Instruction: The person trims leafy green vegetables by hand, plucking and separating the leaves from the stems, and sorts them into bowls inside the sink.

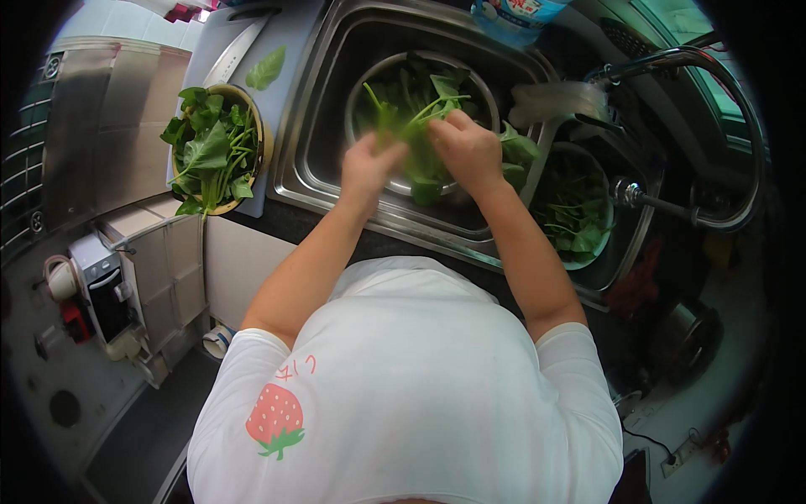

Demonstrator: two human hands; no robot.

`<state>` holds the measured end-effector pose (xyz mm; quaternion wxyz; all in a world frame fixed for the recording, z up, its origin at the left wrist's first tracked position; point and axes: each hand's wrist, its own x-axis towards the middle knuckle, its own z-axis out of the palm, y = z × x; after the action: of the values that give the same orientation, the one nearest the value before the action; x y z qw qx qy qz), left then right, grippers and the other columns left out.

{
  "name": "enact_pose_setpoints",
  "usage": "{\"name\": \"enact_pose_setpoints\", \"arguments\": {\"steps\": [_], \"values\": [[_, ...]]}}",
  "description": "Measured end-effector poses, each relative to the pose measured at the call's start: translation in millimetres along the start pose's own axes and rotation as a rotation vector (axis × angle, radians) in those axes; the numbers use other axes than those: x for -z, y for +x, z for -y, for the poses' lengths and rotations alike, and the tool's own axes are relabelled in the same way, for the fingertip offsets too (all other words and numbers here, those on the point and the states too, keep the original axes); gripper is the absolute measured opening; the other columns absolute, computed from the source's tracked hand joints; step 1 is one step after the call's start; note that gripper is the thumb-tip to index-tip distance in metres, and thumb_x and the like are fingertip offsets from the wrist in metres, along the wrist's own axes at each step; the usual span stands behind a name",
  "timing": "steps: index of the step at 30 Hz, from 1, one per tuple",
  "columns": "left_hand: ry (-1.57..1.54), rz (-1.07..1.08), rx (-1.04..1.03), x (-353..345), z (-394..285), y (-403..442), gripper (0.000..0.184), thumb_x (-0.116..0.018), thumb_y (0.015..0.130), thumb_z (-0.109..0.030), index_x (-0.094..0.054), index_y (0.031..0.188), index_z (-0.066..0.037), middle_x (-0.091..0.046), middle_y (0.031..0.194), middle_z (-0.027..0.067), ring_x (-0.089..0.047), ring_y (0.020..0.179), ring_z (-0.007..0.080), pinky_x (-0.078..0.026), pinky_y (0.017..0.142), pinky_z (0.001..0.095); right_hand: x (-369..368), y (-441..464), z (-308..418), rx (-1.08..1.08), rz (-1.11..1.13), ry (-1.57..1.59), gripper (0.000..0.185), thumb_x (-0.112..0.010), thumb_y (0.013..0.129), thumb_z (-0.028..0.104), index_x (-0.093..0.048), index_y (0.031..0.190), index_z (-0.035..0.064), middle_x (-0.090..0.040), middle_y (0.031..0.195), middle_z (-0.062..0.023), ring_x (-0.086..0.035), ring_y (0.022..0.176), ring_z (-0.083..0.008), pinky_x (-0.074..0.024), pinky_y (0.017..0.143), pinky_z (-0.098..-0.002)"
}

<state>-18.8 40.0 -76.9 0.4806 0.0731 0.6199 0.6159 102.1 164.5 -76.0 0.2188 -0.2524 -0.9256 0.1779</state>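
Note:
Both hands are over a round metal basin standing in the steel sink. My right hand is closed around leafy greens with thin green stems, held above the basin. My left hand, blurred by motion, has its fingers bent together on a smeared part of the greens. More dark leaves lie in the basin below the hands. Some leaves rest by the sink divider, right of my right hand.
At left, a bowl heaped with greens sits on a cutting board with a knife and a loose leaf. On the right, the second sink holds a basin of greens beneath a curved faucet. A blue package stands behind.

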Motion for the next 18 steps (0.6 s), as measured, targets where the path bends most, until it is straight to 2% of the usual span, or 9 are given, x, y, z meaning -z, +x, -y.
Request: {"name": "enact_pose_setpoints", "arguments": {"steps": [4,7,8,10,12,13,14,16,18], "values": [[-0.054,0.000,-0.020,-1.6,-7.4,-4.5,0.020,-0.068,0.079,-0.007,-0.057,0.095,-0.005,-0.058,0.075,0.0000,-0.050,0.056,0.0061,-0.036,0.048,0.0191,-2.7,2.8,3.3,-0.050,-0.085,0.293,0.003,-0.061,0.075,0.014,-0.061,0.078,0.0132,-0.055,0.071,-0.0021,-0.055,0.057,-0.0183,-0.0440,0.051,-0.0269],[-0.039,0.007,-0.050,2.3,-7.1,0.0,0.020,-0.067,0.079,-0.006,-0.058,0.097,-0.005,-0.057,0.074,-0.0009,-0.047,0.054,0.0045,-0.032,0.046,0.0173,-20.5,5.8,-8.2,-0.816,-0.088,1.215,0.006,-0.058,0.079,0.014,-0.059,0.074,0.0116,-0.053,0.067,0.0011,-0.053,0.059,-0.0107,-0.0410,0.051,-0.0232],[-0.030,0.005,-0.058,3.6,-6.5,0.8,0.021,-0.067,0.079,-0.006,-0.058,0.097,-0.005,-0.056,0.073,-0.0012,-0.046,0.053,0.0040,-0.031,0.046,0.0168,-16.6,7.2,-20.9,-1.020,-0.158,1.324,0.007,-0.056,0.082,0.014,-0.059,0.077,0.0106,-0.053,0.069,0.0027,-0.049,0.063,-0.0053,-0.0374,0.052,-0.0194],[0.028,-0.001,-0.054,7.4,-11.6,3.1,0.021,-0.066,0.078,-0.006,-0.059,0.098,-0.004,-0.058,0.076,-0.0002,-0.050,0.060,0.0056,-0.036,0.052,0.0185,1.6,10.3,-30.6,-0.990,-0.291,1.454,0.007,-0.055,0.084,0.015,-0.058,0.082,0.0086,-0.056,0.071,0.0009,-0.049,0.063,-0.0054,-0.0387,0.052,-0.0205],[0.144,-0.002,-0.062,15.5,-10.0,2.6,0.023,-0.064,0.078,-0.005,-0.061,0.100,-0.002,-0.063,0.084,0.0030,-0.058,0.072,0.0099,-0.045,0.065,0.0222,11.4,15.7,-27.1,-0.649,-0.216,1.134,0.009,-0.053,0.085,0.015,-0.057,0.085,0.0071,-0.057,0.073,0.0009,-0.050,0.062,-0.0060,-0.0396,0.052,-0.0212],[0.187,0.036,-0.166,15.3,-9.7,2.4,0.023,-0.063,0.079,-0.004,-0.061,0.102,-0.001,-0.064,0.084,0.0038,-0.058,0.074,0.0093,-0.046,0.067,0.0225,17.7,17.0,-25.4,-0.485,-0.180,0.969,0.010,-0.053,0.086,0.015,-0.057,0.087,0.0063,-0.058,0.074,0.0009,-0.050,0.062,-0.0064,-0.0401,0.052,-0.0215],[0.203,0.046,-0.186,14.2,-10.0,2.0,0.022,-0.062,0.079,-0.002,-0.061,0.101,-0.001,-0.063,0.084,0.0034,-0.058,0.075,0.0097,-0.046,0.068,0.0229,22.7,17.9,-19.4,-0.402,-0.006,0.681,0.011,-0.054,0.085,0.019,-0.058,0.087,0.0086,-0.060,0.076,-0.0038,-0.055,0.056,-0.0129,-0.0447,0.052,-0.0258],[0.235,0.070,-0.230,12.6,-12.4,2.4,0.022,-0.060,0.078,0.001,-0.062,0.099,-0.001,-0.063,0.083,0.0025,-0.059,0.077,0.0106,-0.046,0.069,0.0236,22.9,23.4,-2.3,0.050,-0.050,0.406,0.009,-0.059,0.081,0.018,-0.061,0.087,0.0119,-0.059,0.076,-0.0040,-0.059,0.059,-0.0185,-0.0466,0.052,-0.0301],[0.488,0.090,-0.501,12.6,-15.9,3.9,0.023,-0.059,0.074,0.005,-0.064,0.096,-0.003,-0.063,0.081,0.0040,-0.060,0.077,0.0144,-0.047,0.069,0.0253,23.4,24.5,2.2,0.126,0.083,0.236,0.008,-0.062,0.077,0.017,-0.061,0.082,0.0118,-0.057,0.073,-0.0023,-0.058,0.059,-0.0210,-0.0470,0.052,-0.0321]]}}
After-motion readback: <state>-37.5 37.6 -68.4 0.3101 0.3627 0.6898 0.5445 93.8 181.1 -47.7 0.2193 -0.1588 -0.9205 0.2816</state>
